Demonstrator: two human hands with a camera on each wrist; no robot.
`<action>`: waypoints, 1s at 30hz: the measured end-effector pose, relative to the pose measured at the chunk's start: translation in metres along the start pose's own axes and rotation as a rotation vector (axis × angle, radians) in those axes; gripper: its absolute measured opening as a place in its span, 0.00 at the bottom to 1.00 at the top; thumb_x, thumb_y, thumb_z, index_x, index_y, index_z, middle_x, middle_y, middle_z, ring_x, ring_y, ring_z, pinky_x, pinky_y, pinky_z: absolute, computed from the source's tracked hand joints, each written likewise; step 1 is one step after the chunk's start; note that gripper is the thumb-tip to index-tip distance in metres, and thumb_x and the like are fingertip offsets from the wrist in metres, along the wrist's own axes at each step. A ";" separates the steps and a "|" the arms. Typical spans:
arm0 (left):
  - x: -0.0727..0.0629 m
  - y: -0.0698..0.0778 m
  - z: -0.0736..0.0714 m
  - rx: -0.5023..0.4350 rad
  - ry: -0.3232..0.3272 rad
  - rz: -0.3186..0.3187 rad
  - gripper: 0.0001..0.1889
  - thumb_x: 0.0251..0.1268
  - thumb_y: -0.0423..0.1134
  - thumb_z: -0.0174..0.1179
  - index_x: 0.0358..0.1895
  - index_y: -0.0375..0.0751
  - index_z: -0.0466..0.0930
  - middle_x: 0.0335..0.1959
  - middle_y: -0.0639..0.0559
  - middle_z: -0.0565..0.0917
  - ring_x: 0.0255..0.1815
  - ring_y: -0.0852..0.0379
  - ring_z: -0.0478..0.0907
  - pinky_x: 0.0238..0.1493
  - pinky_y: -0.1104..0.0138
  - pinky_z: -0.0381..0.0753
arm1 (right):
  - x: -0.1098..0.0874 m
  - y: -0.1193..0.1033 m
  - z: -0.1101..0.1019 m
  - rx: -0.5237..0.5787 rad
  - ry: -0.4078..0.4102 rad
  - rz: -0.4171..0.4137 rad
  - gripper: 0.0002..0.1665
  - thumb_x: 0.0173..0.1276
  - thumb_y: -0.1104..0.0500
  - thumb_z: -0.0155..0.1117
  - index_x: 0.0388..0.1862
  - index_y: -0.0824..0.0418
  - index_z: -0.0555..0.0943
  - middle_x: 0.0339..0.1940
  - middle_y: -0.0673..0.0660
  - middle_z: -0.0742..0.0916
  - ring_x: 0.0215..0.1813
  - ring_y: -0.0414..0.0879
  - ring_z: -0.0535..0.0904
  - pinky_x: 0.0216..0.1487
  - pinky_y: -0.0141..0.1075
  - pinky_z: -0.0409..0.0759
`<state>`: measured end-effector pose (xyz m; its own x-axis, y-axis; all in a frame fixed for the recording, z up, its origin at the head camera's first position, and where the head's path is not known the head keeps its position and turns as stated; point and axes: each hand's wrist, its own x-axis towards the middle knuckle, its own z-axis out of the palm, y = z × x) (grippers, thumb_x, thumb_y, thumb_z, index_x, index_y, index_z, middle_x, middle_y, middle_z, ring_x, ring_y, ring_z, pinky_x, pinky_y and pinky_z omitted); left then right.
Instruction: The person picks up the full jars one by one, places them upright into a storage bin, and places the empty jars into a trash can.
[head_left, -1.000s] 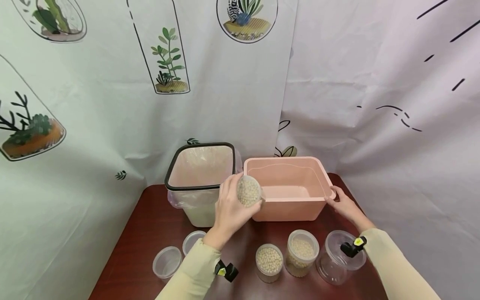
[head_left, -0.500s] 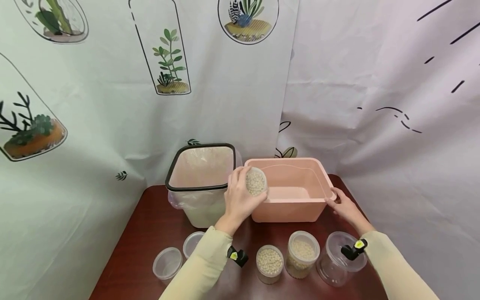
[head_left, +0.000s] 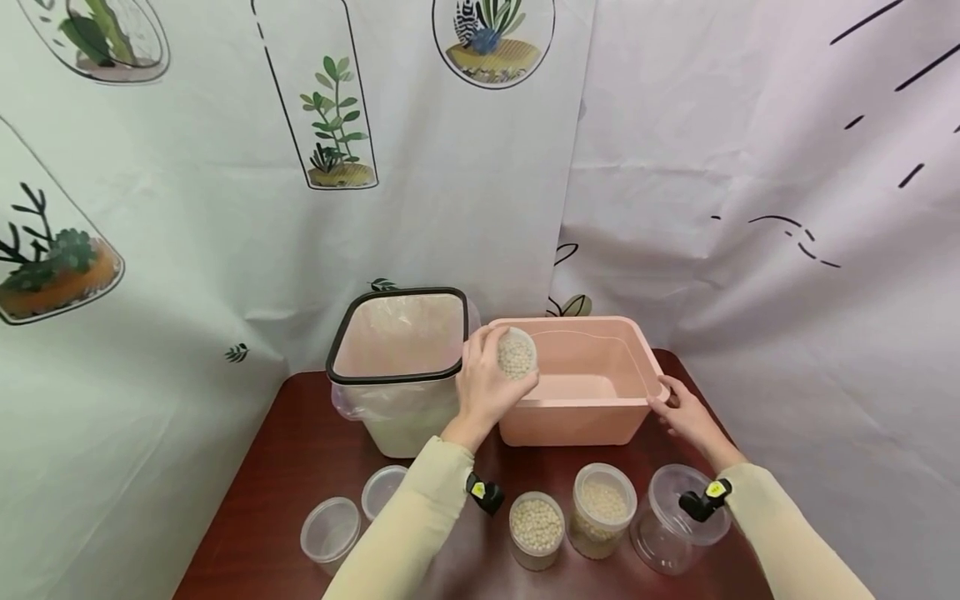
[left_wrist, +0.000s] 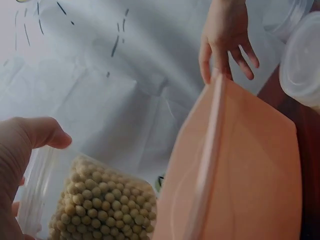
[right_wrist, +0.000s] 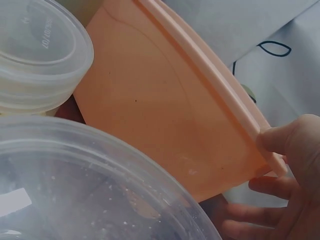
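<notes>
Jar [head_left: 516,357] of pale balls [left_wrist: 102,205], pink tub [head_left: 573,423], lined bin [head_left: 408,423]

A small screened-off booth, apparently a makeshift recording corner: creased white sheeting [head_left: 465,225] printed with terrarium drawings [head_left: 341,125] surrounds the back and both sides of a dark-red worktop [head_left: 300,442], and black wrist-worn cameras [head_left: 491,497] show over it. Whether a home, an office or a lab lies beyond the sheeting cannot be told.
</notes>
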<state>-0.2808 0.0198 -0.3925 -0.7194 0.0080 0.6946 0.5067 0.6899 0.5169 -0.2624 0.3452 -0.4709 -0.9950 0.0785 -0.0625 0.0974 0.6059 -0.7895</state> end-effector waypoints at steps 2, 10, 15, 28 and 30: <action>0.001 -0.003 0.004 -0.005 -0.002 -0.001 0.34 0.33 0.50 0.71 0.53 0.48 0.76 0.53 0.48 0.74 0.51 0.51 0.69 0.29 0.52 0.77 | 0.001 -0.001 0.000 0.018 0.005 -0.007 0.38 0.71 0.52 0.53 0.70 0.67 0.51 0.57 0.79 0.71 0.36 0.54 0.80 0.36 0.47 0.79; 0.002 -0.011 0.024 -0.020 -0.036 -0.004 0.35 0.33 0.52 0.72 0.53 0.49 0.75 0.52 0.50 0.73 0.50 0.52 0.69 0.30 0.54 0.76 | 0.001 -0.001 -0.004 0.050 -0.008 -0.030 0.37 0.71 0.52 0.54 0.70 0.66 0.52 0.56 0.77 0.72 0.32 0.46 0.78 0.31 0.44 0.78; 0.002 -0.017 0.034 -0.014 -0.091 -0.003 0.36 0.36 0.52 0.73 0.55 0.46 0.74 0.54 0.48 0.72 0.50 0.51 0.69 0.34 0.54 0.77 | 0.000 -0.002 -0.003 0.072 -0.010 -0.021 0.38 0.71 0.52 0.54 0.71 0.67 0.51 0.58 0.78 0.71 0.34 0.51 0.80 0.31 0.44 0.79; -0.007 -0.039 0.065 -0.012 -0.243 -0.054 0.36 0.39 0.53 0.73 0.56 0.44 0.73 0.54 0.48 0.71 0.52 0.49 0.68 0.43 0.56 0.76 | -0.004 0.002 0.001 0.097 -0.014 0.012 0.39 0.71 0.52 0.53 0.71 0.66 0.49 0.59 0.79 0.69 0.32 0.48 0.80 0.30 0.42 0.79; -0.009 -0.043 0.070 -0.004 -0.260 -0.072 0.36 0.39 0.54 0.72 0.56 0.45 0.74 0.54 0.49 0.71 0.53 0.50 0.68 0.42 0.56 0.75 | -0.003 0.003 0.002 0.097 -0.017 0.006 0.39 0.71 0.51 0.53 0.71 0.66 0.50 0.59 0.79 0.69 0.32 0.48 0.80 0.30 0.42 0.79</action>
<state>-0.3296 0.0403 -0.4558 -0.8510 0.1453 0.5046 0.4517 0.6925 0.5625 -0.2588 0.3447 -0.4740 -0.9947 0.0681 -0.0770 0.1014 0.5256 -0.8447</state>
